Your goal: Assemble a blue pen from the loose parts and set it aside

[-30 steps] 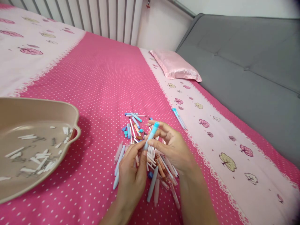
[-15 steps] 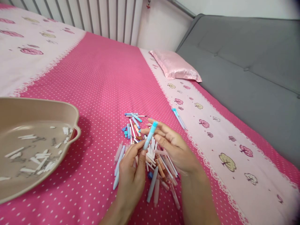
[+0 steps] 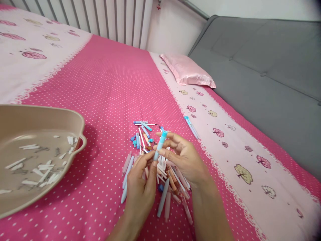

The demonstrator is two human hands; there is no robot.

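Left hand (image 3: 141, 182) pinches the blue barrel (image 3: 161, 144) from seven o'clock; right hand (image 3: 185, 159) grips it from four o'clock, above the parts pile (image 3: 173, 179). Apparent step: two-handed manipulation; next move likely needs steady left support.

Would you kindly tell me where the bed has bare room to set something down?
The dotted pink cover is bare between the beige basin and the heap of pen parts, and more widely beyond both, towards the white slats. It's crowded under the left hand and right hand, which hold a blue pen over the heap.
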